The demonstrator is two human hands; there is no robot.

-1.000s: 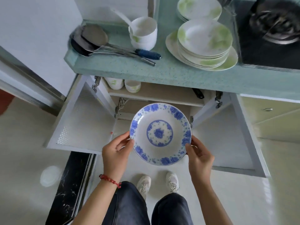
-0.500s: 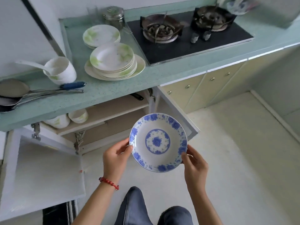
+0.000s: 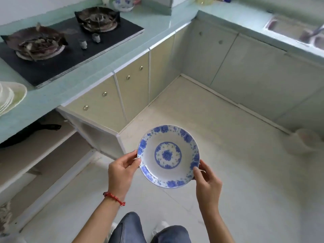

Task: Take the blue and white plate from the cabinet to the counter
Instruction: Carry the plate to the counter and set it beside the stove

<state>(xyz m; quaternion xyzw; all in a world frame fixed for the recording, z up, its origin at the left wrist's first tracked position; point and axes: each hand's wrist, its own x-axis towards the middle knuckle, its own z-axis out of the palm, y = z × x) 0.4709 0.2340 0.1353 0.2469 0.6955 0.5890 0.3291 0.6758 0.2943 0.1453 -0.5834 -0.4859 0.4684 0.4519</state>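
The blue and white plate [image 3: 168, 156], white with blue flowers on its rim and a blue medallion in the middle, hangs level above the floor in front of me. My left hand [image 3: 121, 172] pinches its left rim and my right hand [image 3: 206, 181] grips its lower right rim. The open cabinet [image 3: 43, 146] lies at the lower left, under the green counter [image 3: 98, 74]. The counter runs along the left, turns at the far corner and continues along the right side.
A black gas hob [image 3: 66, 44] with two burners sits in the counter. A stack of white and green plates [image 3: 10, 97] shows at the left edge. A sink [image 3: 294, 30] is at the top right. A pale basin [image 3: 305, 142] stands on the floor at right.
My view has swung to the right, away from the open cabinet and toward the corner of the counter. The plate stays held in both hands at the same height.
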